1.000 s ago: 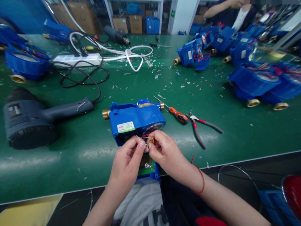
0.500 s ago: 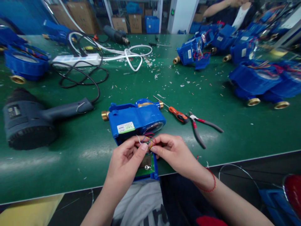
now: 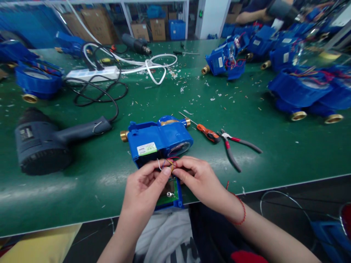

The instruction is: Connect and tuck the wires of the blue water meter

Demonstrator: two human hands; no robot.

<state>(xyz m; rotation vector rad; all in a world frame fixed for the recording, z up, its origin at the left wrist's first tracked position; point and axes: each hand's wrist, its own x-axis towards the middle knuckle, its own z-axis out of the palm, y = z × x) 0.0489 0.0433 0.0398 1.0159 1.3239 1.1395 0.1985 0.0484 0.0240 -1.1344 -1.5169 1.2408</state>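
Observation:
A blue water meter [image 3: 161,138] with brass pipe ends lies on its side on the green bench, a label on its housing. Its lid with a green circuit board [image 3: 173,197] sits at the bench edge, partly under my hands. Thin coloured wires [image 3: 172,160] run between the two. My left hand [image 3: 149,182] pinches the wires between thumb and forefinger. Close against it, my right hand [image 3: 196,177] pinches the same bundle from the other side. The fingertips hide the exact spot where the wires meet.
To the right lie an orange screwdriver [image 3: 208,133] and cutting pliers [image 3: 233,146]. A heat gun [image 3: 44,146] rests at left, near a white power strip [image 3: 94,74]. More blue meters [image 3: 301,87] stand at right. At the back right, a person's arm [image 3: 251,16] shows.
My hands stay together at the wires, with small finger shifts. The view has turned slightly. At the back right, a dark tool now shows by the other person's hand.

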